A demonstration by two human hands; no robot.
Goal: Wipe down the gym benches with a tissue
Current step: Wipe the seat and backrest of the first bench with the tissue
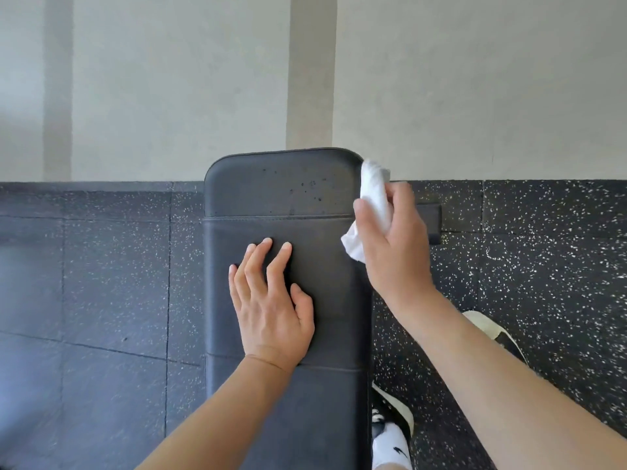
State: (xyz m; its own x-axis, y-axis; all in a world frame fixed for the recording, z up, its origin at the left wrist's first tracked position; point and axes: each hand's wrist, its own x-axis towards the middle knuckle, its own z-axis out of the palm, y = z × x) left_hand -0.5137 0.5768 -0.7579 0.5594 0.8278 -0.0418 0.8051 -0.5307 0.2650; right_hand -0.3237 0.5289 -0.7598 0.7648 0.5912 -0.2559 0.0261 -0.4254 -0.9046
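Observation:
A black padded gym bench runs away from me down the middle of the view, its far end rounded and flecked with small dark spots. My left hand rests flat on the pad, fingers spread. My right hand grips a crumpled white tissue and holds it against the bench's right edge near the far corner. Part of the tissue hangs below my thumb.
Black rubber floor tiles with white specks surround the bench. A pale wall rises just behind its far end. A black bench foot bar sticks out to the right. My feet in black-and-white shoes stand right of the bench.

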